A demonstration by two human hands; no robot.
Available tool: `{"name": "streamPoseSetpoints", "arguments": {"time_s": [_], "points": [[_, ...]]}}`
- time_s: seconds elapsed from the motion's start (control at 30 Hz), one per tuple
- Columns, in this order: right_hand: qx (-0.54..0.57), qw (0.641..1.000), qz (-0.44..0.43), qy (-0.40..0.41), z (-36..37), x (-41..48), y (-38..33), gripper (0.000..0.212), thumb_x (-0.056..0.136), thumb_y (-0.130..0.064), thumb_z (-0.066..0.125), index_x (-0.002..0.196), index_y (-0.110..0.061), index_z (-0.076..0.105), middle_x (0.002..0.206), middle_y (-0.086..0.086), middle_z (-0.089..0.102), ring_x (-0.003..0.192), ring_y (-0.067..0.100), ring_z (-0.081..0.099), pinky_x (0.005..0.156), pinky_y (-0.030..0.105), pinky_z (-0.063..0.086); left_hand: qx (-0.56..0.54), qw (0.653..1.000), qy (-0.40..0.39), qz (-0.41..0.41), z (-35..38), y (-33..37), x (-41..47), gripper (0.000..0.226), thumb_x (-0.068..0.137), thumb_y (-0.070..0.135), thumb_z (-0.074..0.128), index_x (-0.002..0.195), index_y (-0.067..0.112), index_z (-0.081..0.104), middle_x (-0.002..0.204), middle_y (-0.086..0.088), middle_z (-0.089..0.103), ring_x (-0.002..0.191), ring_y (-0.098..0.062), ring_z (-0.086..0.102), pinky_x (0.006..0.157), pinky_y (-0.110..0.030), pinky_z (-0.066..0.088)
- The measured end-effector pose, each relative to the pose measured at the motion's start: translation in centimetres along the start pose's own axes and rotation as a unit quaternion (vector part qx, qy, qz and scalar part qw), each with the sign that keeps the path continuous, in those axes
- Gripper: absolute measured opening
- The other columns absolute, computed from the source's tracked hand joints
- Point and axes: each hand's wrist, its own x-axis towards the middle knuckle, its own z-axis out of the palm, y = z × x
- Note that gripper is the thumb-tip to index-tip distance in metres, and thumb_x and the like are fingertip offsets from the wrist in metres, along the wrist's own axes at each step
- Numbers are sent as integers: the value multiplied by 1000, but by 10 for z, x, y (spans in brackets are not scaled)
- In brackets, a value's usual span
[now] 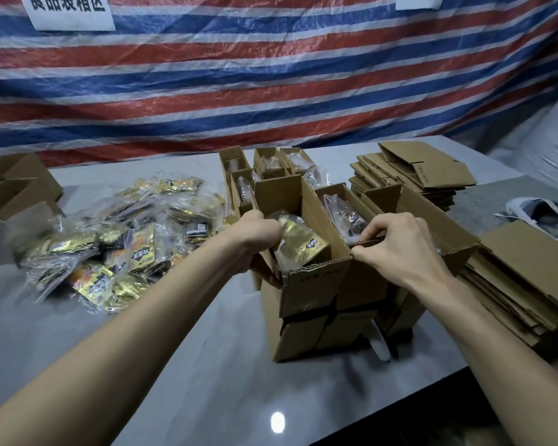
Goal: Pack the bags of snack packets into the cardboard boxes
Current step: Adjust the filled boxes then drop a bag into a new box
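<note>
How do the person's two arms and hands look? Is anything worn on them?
Both forearms are bare as far as the frame shows: no sleeves, gloves, watch or bracelet. The left hand and right hand show no rings on the visible fingers. Fingernails look short and unpainted.

packing room: flat cartons (428,169), striped tarp (271,75).

Two bare arms are seen, with no sleeves, gloves, rings or watch worn on the left hand (258,233) or right hand (403,243).
</note>
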Motion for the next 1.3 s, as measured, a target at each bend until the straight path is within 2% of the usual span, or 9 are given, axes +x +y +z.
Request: {"name": "streamPoseSetpoints", "arguments": {"time_s": [0.13, 0.27, 0.4, 0.6, 0.7, 0.77, 0.93, 1.13, 1.3], "points": [[-4, 1000, 1, -22, -1, 1, 4, 11, 64, -26, 80, 65, -28, 70, 70, -19, 59, 72, 5, 54, 55, 20, 36, 1, 1000, 3, -1, 6, 0, 3, 40, 87, -7, 33, 126, 2, 39, 126, -29, 44, 70, -55, 64, 46, -46, 56], [0, 999, -12, -34, 2, 0, 6, 12, 63, -27, 79, 65, -27, 67, 76, -16, 61, 75, 4, 52, 57, 18, 36, 6, 1000, 8, -4, 7, -4, 10, 43, 90, -3, 37, 132, -3, 40, 135, -30, 44, 82, -54, 64, 48, -45, 57], [0, 999, -25, -47, 7, 3, 7, 13, 63, -28, 76, 65, -31, 64, 83, -10, 63, 85, 13, 55, 66, 29, 40, 30, 999, 24, 6, 5, -5, 14, 38, 93, 3, 41, 130, -6, 46, 128, -25, 52, 96, -46, 63, 47, -40, 57], [-14, 997, -33, -67, 13, 3, 6, 21, 66, -26, 74, 75, -39, 61, 89, -11, 55, 111, 13, 46, 83, 34, 41, 83, 995, 49, 21, 0, -8, 14, 39, 95, 24, 50, 126, 0, 46, 104, -9, 52, 81, -36, 68, 47, -34, 57], [-13, 997, -34, -65, 15, 2, 4, 24, 67, -22, 74, 83, -38, 63, 93, -14, 55, 120, 12, 41, 85, 35, 40, 120, 990, 66, 21, -4, -11, 17, 41, 96, 34, 50, 125, 6, 46, 113, -11, 54, 86, -33, 66, 60, -41, 62], [-12, 998, -31, -59, 14, 1, 4, 28, 68, -20, 73, 89, -36, 65, 96, -17, 54, 125, 9, 37, 88, 37, 42, 104, 991, 77, 20, -7, -13, 19, 42, 96, 34, 50, 126, 5, 47, 115, -12, 54, 87, -32, 64, 56, -38, 60], [-24, 997, -42, -58, 16, 0, -1, 23, 72, -19, 71, 90, -33, 69, 101, -14, 59, 121, 11, 42, 89, 35, 40, 54, 996, 75, -3, -14, -21, 21, 46, 96, 29, 51, 132, 1, 45, 121, -15, 55, 77, -32, 66, 45, -31, 55], [-27, 996, -51, -61, 17, -1, -6, 31, 73, -17, 69, 100, -33, 71, 105, -13, 62, 120, 12, 44, 90, 33, 39, 40, 996, 72, -22, -22, -27, 20, 69, 91, 53, 56, 140, 7, 44, 135, -14, 50, 86, -34, 66, 48, -32, 56], [-34, 995, -77, -52, 17, -1, -14, 41, 73, -14, 67, 109, -31, 71, 105, -14, 62, 119, 11, 44, 99, 34, 39, 25, 997, 74, -14, -24, -26, 19, 72, 87, 63, 54, 138, 12, 48, 138, -13, 50, 105, -39, 61, 64, -38, 61]]}}
